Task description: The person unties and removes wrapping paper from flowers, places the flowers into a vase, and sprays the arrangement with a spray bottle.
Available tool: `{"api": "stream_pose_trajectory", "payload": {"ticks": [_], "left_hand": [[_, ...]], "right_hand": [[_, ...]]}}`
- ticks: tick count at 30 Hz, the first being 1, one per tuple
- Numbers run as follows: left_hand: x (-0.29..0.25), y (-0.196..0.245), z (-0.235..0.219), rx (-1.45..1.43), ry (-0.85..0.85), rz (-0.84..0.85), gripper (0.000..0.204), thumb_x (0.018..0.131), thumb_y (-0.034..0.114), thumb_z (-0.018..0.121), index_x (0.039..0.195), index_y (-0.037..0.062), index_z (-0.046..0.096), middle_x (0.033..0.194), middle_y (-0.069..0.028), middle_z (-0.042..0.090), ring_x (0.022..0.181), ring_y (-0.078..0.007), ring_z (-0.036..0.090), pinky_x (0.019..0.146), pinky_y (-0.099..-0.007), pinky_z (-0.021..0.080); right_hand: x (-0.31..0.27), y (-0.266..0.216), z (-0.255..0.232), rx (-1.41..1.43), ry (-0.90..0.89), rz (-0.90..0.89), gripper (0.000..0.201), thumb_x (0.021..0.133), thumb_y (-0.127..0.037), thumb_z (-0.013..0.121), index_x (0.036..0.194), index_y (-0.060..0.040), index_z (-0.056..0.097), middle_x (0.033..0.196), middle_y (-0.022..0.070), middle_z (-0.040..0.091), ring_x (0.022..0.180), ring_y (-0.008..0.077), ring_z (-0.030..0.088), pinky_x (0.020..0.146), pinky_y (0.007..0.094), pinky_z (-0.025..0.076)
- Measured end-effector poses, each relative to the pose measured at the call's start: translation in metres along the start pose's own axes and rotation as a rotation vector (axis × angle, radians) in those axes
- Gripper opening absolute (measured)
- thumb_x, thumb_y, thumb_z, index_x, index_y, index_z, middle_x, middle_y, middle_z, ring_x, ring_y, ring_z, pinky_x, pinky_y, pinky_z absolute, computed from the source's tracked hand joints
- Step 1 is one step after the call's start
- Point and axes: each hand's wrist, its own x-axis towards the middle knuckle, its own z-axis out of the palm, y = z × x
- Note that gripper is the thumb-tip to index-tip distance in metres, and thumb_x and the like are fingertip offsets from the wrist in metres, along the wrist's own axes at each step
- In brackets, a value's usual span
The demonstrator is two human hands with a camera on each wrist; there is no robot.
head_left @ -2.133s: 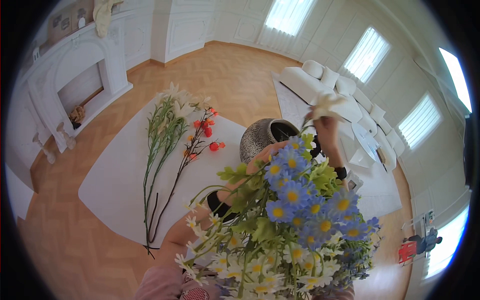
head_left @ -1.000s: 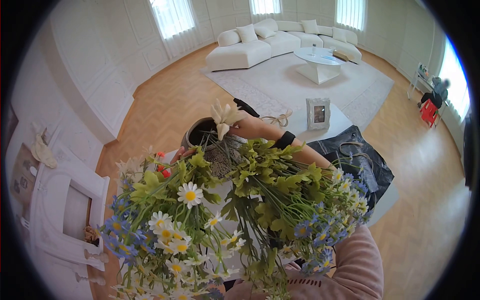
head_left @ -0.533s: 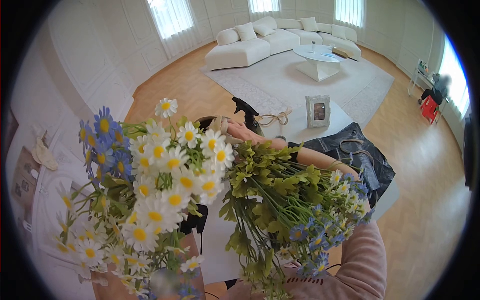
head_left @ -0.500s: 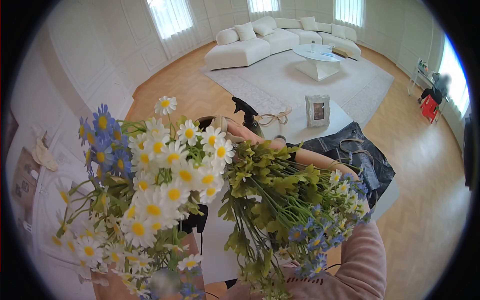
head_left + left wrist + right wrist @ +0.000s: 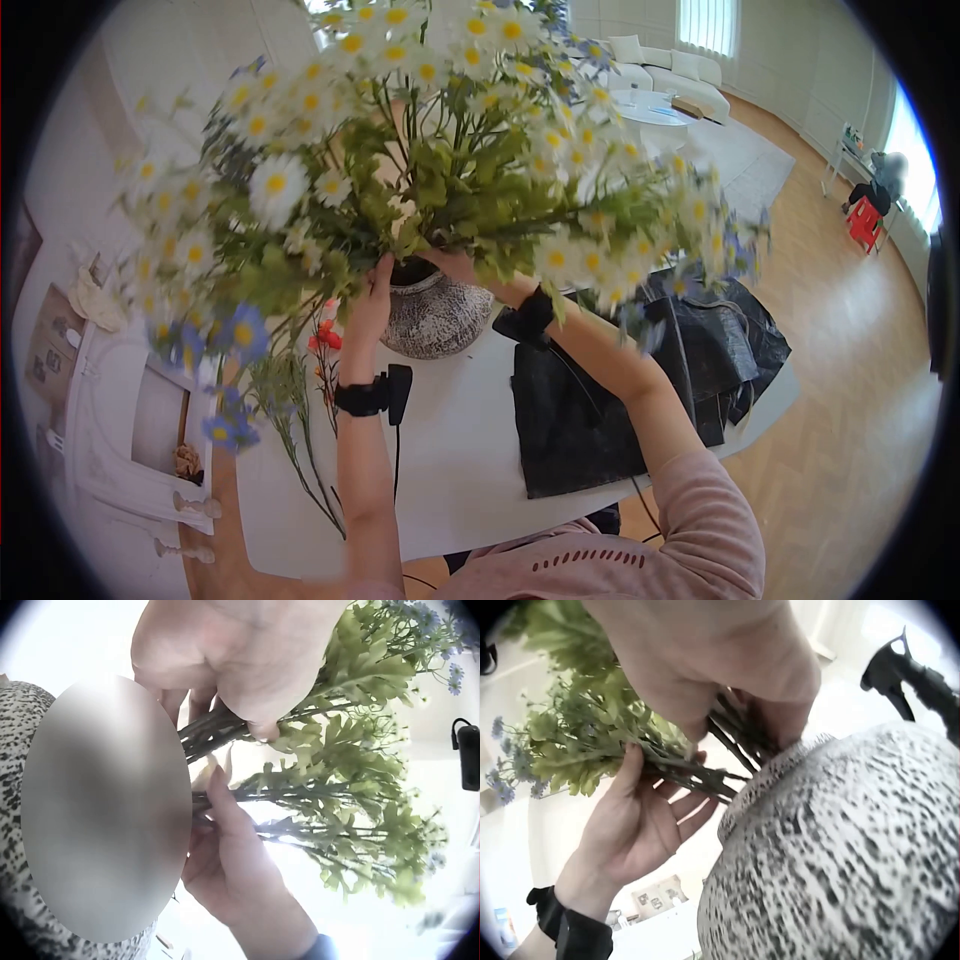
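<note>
A large bunch of white and blue daisies with green leaves fans out over the mouth of a speckled grey vase. My left hand grips one bundle of stems at the left of the rim, thumb along them. From the right, my right hand curls round another bundle, close against the rim in the right wrist view. The stems point into the vase; their lower ends are hidden. A grey blurred oval covers part of the left wrist view.
Green stems and red blossoms lie on the white table, left of the vase. Black wrapping covers the table's right side. A black spray bottle's head stands beyond the vase. A seated person is far right.
The daisy bundles have swung up and away from my body, now spreading above the vase. My left hand has come into view at the rim, and the vase and black wrapping show more.
</note>
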Motion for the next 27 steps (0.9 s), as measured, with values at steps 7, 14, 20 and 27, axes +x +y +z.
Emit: {"api": "stream_pose_trajectory", "payload": {"ticks": [7,14,20,27], "left_hand": [[0.032,-0.036,0.029,0.022,0.043,0.198,0.046,0.086,0.039,0.048,0.102,-0.0033,0.052,0.092,-0.0256,0.056,0.087,-0.0359,0.055,0.073,-0.0366,0.042],[0.048,-0.051,0.027,0.126,-0.122,0.374,0.037,0.077,0.022,0.058,0.108,0.0020,0.053,0.095,-0.0110,0.060,0.086,-0.0231,0.057,0.071,-0.0303,0.044],[0.051,-0.055,0.039,-0.084,-0.306,0.118,0.051,0.072,0.026,0.062,0.115,0.0022,0.049,0.089,-0.0078,0.061,0.081,-0.0212,0.057,0.074,-0.0300,0.044],[-0.014,-0.109,0.045,-0.451,-0.115,0.230,0.048,0.074,0.037,0.060,0.106,0.0018,0.054,0.084,-0.0088,0.061,0.076,-0.0213,0.056,0.070,-0.0303,0.043]], "right_hand": [[0.031,0.016,-0.010,-0.501,-0.224,-0.227,0.037,0.082,-0.023,0.056,0.113,-0.0033,0.051,0.114,0.0126,0.052,0.100,0.0228,0.051,0.080,0.0321,0.044],[0.036,0.036,-0.018,-0.924,-0.216,-0.507,0.037,0.083,-0.025,0.051,0.116,-0.0078,0.050,0.116,0.0090,0.052,0.104,0.0205,0.049,0.085,0.0335,0.041],[0.021,0.023,-0.030,-0.429,-0.370,-0.006,0.034,0.080,-0.020,0.054,0.111,-0.0055,0.052,0.106,0.0111,0.056,0.096,0.0200,0.054,0.079,0.0326,0.044],[0.059,0.011,-0.018,-0.371,-0.241,0.060,0.032,0.079,-0.016,0.056,0.108,-0.0041,0.053,0.101,0.0118,0.058,0.090,0.0209,0.056,0.075,0.0322,0.045]]}}
